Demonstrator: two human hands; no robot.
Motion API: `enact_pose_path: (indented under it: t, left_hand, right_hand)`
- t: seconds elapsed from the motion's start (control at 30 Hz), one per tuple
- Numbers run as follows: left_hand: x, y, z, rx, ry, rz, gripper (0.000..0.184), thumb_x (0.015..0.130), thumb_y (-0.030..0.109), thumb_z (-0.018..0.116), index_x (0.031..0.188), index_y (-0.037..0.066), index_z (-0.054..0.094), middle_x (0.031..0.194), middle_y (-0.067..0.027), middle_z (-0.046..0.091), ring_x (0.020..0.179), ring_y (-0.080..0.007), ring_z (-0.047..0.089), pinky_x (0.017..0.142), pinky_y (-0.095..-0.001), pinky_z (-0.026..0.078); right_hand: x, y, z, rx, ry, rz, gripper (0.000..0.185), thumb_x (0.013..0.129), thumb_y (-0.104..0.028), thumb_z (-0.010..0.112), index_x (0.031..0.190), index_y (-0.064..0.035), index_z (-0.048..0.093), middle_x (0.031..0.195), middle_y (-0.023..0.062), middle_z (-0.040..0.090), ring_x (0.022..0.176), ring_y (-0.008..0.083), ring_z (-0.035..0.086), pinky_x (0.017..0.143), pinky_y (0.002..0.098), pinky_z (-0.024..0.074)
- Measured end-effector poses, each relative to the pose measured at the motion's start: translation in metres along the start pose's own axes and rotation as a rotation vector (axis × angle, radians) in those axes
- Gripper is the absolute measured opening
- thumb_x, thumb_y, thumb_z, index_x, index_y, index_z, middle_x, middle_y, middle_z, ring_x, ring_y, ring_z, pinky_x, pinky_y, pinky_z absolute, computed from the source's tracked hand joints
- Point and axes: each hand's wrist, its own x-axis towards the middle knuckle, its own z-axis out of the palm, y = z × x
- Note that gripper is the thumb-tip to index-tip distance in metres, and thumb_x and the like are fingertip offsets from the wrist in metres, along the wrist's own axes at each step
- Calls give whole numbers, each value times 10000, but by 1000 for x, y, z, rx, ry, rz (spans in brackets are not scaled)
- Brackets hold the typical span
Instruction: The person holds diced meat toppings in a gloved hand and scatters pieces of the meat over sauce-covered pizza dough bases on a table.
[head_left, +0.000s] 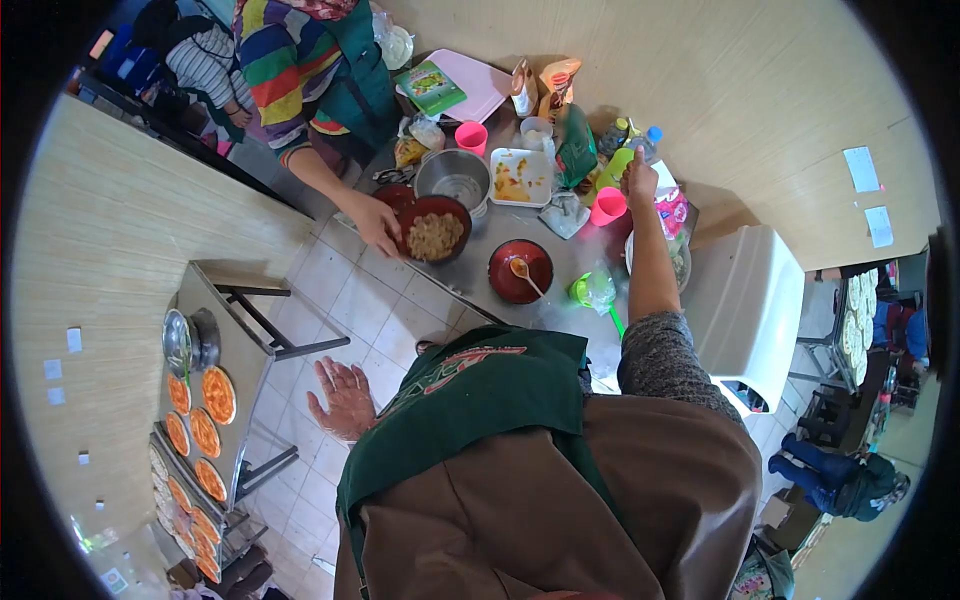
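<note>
My left hand hangs beside the green apron, over the tiled floor, with its fingers spread and nothing in it. My right hand reaches across the metal table to its far right side. Its fingers look curled, and whatever they hold is hidden. Just beyond it stands a clear bottle with a blue cap; I cannot tell whether they touch. Near the right hand are a pink cup and a pink-and-white packet. A dark red bowl with a wooden spoon sits nearer me.
A co-worker's hand holds a bowl of brownish food at the table's left. Close by are a metal pot and a stained white tray. Sauce-covered pizza bases lie on the left table; a white container stands right.
</note>
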Motion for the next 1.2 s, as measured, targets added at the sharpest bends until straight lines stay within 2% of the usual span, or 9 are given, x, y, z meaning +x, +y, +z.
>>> enact_pose_path:
  t: [0.73, 0.83, 1.2]
  left_hand:
    - [12, -14, 5, 8, -14, -16, 588, 914, 470, 509, 1378, 110, 469, 1374, -71, 523, 1129, -212, 571, 1062, -451, 367]
    - [15, -16, 10, 7, -33, -25, 578, 915, 462, 512, 1368, 104, 478, 1363, -75, 534, 1133, -215, 570, 1068, -450, 361]
    - [18, -18, 15, 8, 10, -25, 569, 917, 447, 530, 1368, 102, 484, 1367, -75, 537, 1137, -215, 574, 1061, -441, 370]
  right_hand:
    - [16, 9, -1, -39, 41, -68, 508, 948, -490, 553, 586, -149, 448, 487, -31, 393, 357, 100, 357, 334, 270, 263]
    - [15, 9, 1, -28, 38, -87, 515, 948, -494, 553, 577, -163, 416, 482, -42, 360, 341, 86, 314, 324, 261, 234]
    - [5, 10, 2, -26, 53, -84, 525, 976, -467, 508, 561, -178, 366, 472, -42, 325, 332, 94, 282, 319, 271, 208]
